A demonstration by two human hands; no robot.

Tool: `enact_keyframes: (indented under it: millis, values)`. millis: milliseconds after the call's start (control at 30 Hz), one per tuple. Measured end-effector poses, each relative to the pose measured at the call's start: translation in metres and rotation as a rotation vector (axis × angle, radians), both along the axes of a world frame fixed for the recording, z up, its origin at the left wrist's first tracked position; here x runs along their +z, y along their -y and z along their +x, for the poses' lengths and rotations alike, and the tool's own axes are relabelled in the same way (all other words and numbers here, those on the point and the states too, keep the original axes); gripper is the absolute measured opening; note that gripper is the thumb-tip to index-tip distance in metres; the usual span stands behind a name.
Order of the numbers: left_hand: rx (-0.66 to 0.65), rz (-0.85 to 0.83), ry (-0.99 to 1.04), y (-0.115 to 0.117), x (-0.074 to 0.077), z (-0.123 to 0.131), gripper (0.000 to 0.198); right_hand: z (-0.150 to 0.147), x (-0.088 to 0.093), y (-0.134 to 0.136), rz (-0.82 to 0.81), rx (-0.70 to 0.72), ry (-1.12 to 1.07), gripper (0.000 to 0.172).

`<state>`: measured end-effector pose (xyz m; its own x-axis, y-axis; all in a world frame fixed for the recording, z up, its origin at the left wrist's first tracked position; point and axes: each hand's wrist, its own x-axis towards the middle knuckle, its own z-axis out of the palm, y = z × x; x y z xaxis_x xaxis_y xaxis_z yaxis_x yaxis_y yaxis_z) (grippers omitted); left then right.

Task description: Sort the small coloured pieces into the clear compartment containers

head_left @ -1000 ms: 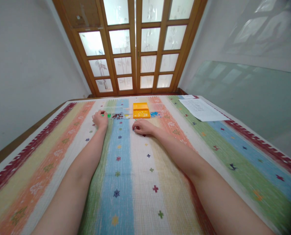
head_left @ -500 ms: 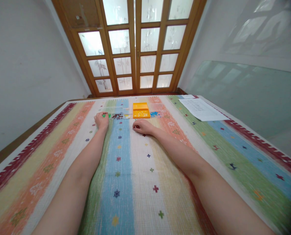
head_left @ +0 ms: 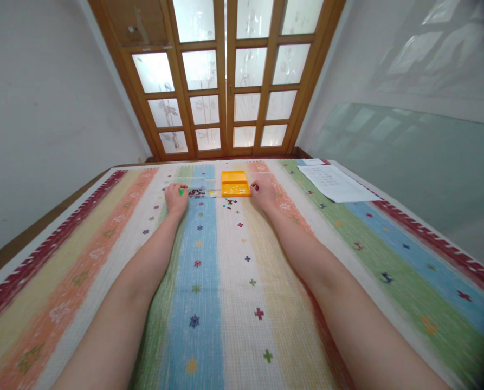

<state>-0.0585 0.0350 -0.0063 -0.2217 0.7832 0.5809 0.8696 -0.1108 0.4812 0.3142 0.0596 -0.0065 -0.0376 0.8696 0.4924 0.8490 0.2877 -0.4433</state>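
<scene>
My left hand [head_left: 176,199] is closed, fingers curled at the left end of a row of shallow clear trays, beside some small green pieces [head_left: 181,191]. Whatever it pinches is too small to make out. Small dark brown pieces [head_left: 197,192] fill the tray just right of it, followed by a few yellow ones [head_left: 211,192]. An open yellow box [head_left: 236,194] with small white pieces inside stands in the middle. Against its right side, my right hand [head_left: 264,193] has its fingers bent together; their contents are hidden. It covers the blue pieces.
Several tiny mixed-colour pieces [head_left: 229,203] lie loose on the striped tablecloth [head_left: 201,303] in front of the yellow box. A printed paper sheet [head_left: 337,183] rests at the back right. Beyond the table's far edge stand wood-framed glass doors [head_left: 227,108].
My right hand has moved right and slightly away from me, from in front of the yellow box to its right side, uncovering the loose pieces. My left hand has shifted a little right.
</scene>
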Motion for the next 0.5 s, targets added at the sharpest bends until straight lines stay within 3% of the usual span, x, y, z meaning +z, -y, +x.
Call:
enact_keyframes:
  millis: [167, 500]
  values:
    - [-0.052, -0.014, -0.025, 0.002, 0.002, 0.008, 0.02, 0.015, -0.013, -0.013, 0.012, -0.164, -0.057, 0.02]
    - [-0.143, -0.004, -0.063, 0.01, 0.006, 0.022, 0.019, 0.015, -0.013, -0.013, -0.006, -0.198, -0.065, 0.025]
